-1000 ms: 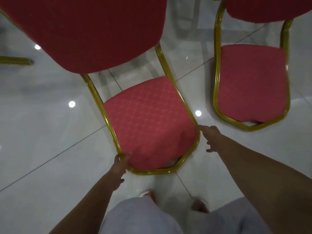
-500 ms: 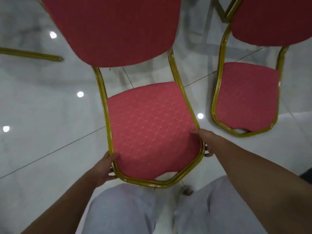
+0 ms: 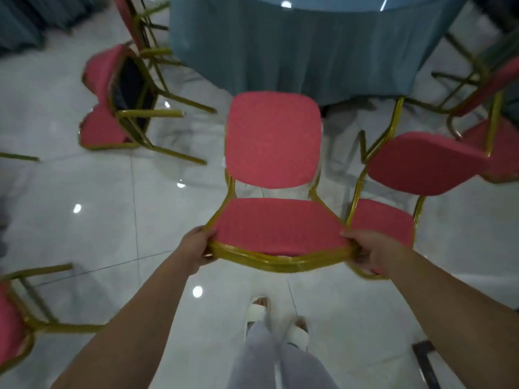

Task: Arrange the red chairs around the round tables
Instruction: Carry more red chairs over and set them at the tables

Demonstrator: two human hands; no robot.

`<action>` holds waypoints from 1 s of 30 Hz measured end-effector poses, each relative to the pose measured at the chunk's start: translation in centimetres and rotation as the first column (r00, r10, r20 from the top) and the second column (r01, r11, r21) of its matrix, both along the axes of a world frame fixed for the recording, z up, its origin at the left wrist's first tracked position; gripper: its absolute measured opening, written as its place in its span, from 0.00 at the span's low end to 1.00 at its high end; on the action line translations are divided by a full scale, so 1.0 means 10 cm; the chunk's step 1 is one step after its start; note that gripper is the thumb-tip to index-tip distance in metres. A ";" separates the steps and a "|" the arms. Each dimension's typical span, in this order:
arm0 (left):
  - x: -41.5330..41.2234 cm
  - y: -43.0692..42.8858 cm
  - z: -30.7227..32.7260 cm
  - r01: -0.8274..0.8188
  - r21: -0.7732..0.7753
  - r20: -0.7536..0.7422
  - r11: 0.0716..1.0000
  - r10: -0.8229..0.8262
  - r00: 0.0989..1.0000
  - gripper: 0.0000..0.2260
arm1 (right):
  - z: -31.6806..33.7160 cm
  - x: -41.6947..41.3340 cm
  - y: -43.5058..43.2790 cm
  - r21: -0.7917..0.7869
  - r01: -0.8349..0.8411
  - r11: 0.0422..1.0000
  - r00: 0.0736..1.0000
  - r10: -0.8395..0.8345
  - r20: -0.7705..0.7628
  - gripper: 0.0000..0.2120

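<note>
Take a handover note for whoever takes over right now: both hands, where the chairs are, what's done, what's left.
Left hand and right hand: each grips a front corner of the held chair, backrest toward the round table.
Done: no chair plainly set at the table yet.
Left: place the held chair, then probably right the tipped chair left of the table and the lower-left chair, and seat the chair on the right.

Cool, even indoor light falls from overhead lamps, mirrored as small white glare spots on the glossy tiled floor (image 3: 84, 237). Shadows are faint (a dim smudge beneath the draped table (image 3: 295, 51)). Wide-angle distortion bends the frame's edges; motion blur softens the chair (image 3: 11, 327) at lower left and the trouser legs (image 3: 252, 360).
</note>
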State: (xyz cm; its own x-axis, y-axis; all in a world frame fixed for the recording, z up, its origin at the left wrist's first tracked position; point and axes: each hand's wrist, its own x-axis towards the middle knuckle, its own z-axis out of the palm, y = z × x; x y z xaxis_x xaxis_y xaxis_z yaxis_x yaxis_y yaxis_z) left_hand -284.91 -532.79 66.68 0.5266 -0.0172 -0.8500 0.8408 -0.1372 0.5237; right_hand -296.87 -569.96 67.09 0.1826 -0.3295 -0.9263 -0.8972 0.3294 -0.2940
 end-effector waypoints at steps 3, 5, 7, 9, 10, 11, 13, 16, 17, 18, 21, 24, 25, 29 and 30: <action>0.23 -0.04 0.53 -0.144 -0.145 0.062 0.979 0.154 0.986 0.04 | 0.50 0.18 0.01 0.045 0.073 0.996 0.982 -0.080 0.172 0.11; 0.25 -0.02 0.69 -0.270 -0.290 0.085 0.918 0.306 0.948 0.09 | 0.67 0.17 0.07 0.107 0.140 0.984 0.951 -0.164 0.261 0.15; 0.17 -0.08 0.70 -0.291 -0.340 0.094 0.894 0.340 0.936 0.14 | 0.72 0.01 0.14 0.115 0.158 0.981 0.934 -0.186 0.305 0.19; -0.02 -0.19 0.58 -0.207 -0.261 0.071 0.943 0.233 0.970 0.13 | 0.66 -0.29 0.23 0.129 0.112 0.985 0.939 -0.148 0.312 0.21; -0.14 -0.27 0.49 -0.145 -0.220 0.040 0.965 0.157 0.987 0.12 | 0.62 -0.48 0.27 0.121 0.093 0.988 0.946 -0.126 0.299 0.22; -0.26 -0.36 0.39 -0.075 -0.192 0.005 0.979 0.078 0.997 0.11 | 0.56 -0.69 0.29 0.105 0.101 0.989 0.951 -0.127 0.283 0.23; -0.47 -0.59 0.23 0.077 -0.152 -0.048 0.985 -0.085 0.995 0.09 | 0.48 -1.11 0.28 0.078 0.189 0.979 0.947 -0.203 0.250 0.23; -0.75 -1.01 0.13 0.269 -0.122 -0.088 0.955 -0.281 0.956 0.09 | 0.49 -1.67 0.11 0.033 0.297 0.954 0.939 -0.298 0.174 0.22; -0.84 -1.16 0.14 0.322 -0.125 -0.087 0.939 -0.333 0.939 0.09 | 0.51 -1.83 0.01 0.015 0.321 0.947 0.934 -0.320 0.158 0.21; -0.92 -1.31 0.17 0.374 -0.135 -0.079 0.918 -0.386 0.919 0.09 | 0.53 -1.97 -0.11 -0.003 0.350 0.937 0.926 -0.346 0.154 0.20; -1.06 -1.75 0.25 0.512 -0.136 -0.034 0.848 -0.521 0.853 0.10 | 0.55 -2.35 -0.53 -0.040 0.446 0.894 0.885 -0.435 0.165 0.19; -1.18 -2.15 0.28 0.553 -0.078 0.006 0.829 -0.554 0.832 0.10 | 0.42 -2.62 -0.95 -0.020 0.502 0.865 0.854 -0.491 0.173 0.19; -1.21 -2.29 0.28 0.546 -0.058 0.015 0.836 -0.547 0.837 0.10 | 0.36 -2.68 -1.09 -0.014 0.504 0.864 0.852 -0.494 0.176 0.19; -1.48 -2.82 0.27 0.522 0.024 0.010 0.853 -0.522 0.853 0.09 | 0.11 -2.86 -1.63 0.041 0.462 0.886 0.872 -0.462 0.161 0.19; -1.58 -2.96 0.27 0.512 0.043 0.002 0.858 -0.512 0.859 0.09 | 0.07 -2.90 -1.78 0.055 0.440 0.896 0.882 -0.443 0.160 0.18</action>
